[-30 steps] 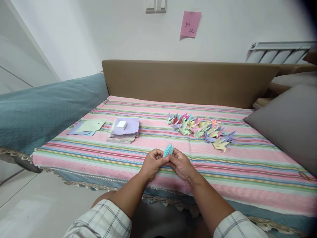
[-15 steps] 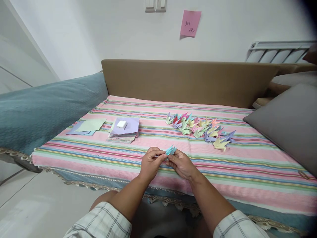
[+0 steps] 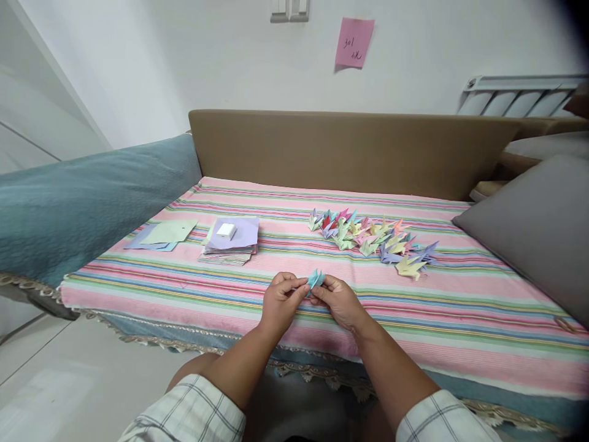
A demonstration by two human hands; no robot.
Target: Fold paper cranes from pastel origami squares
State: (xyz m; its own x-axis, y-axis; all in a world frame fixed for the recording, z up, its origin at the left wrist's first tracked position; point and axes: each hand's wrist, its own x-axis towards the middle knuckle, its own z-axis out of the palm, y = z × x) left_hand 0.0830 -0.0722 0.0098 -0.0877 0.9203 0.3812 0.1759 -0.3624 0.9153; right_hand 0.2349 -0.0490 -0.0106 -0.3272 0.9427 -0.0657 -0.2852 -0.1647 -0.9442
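Note:
A small light-blue folded paper [image 3: 315,279] is held between both hands over the front part of the striped cloth. My left hand [image 3: 281,301] pinches its left side with thumb and forefinger. On its right side, my right hand [image 3: 339,302] grips it the same way, fingers curled beneath. Beyond the hands, to the right, lie several folded paper cranes [image 3: 368,236] in many colours. A stack of square paper [image 3: 243,233] with a purple top sheet sits behind and left of my hands, and a small white block [image 3: 226,231] rests on it.
Loose green and blue sheets [image 3: 168,232] lie at the left on the striped cloth [image 3: 276,202]. A grey cushion [image 3: 534,227] stands at the right. A brown backrest [image 3: 340,150] runs behind, and a blue armrest [image 3: 101,196] borders the left.
The light-blue paper has shifted slightly left and turned a little between my fingers, its upper parts now spread wider. Both hands have kept their grip and hardly moved.

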